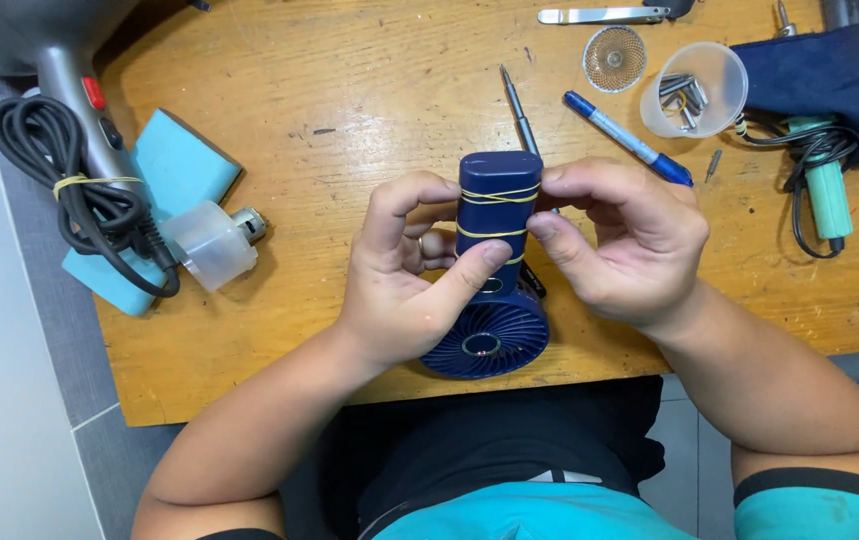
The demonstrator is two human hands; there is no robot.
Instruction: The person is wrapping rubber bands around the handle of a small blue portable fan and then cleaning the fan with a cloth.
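A dark blue handheld fan (pixel 495 290) is held over the near edge of the wooden table (pixel 370 90), its round grille toward me and its handle pointing away. Yellow rubber bands (pixel 498 196) wrap around the handle. My left hand (pixel 405 275) grips the handle from the left, thumb across its front. My right hand (pixel 620 235) pinches the handle's upper right side with thumb and forefinger at the bands.
A screwdriver (pixel 518 105) and a blue pen (pixel 625 135) lie just beyond the fan. A clear cup of metal bits (pixel 695 90), a round mesh (pixel 615 58), a soldering iron (pixel 825 185) and dark cloth (pixel 830 75) sit at right. A hair dryer with bundled cord (pixel 90 190), teal blocks and a small motor (pixel 215 240) lie at left.
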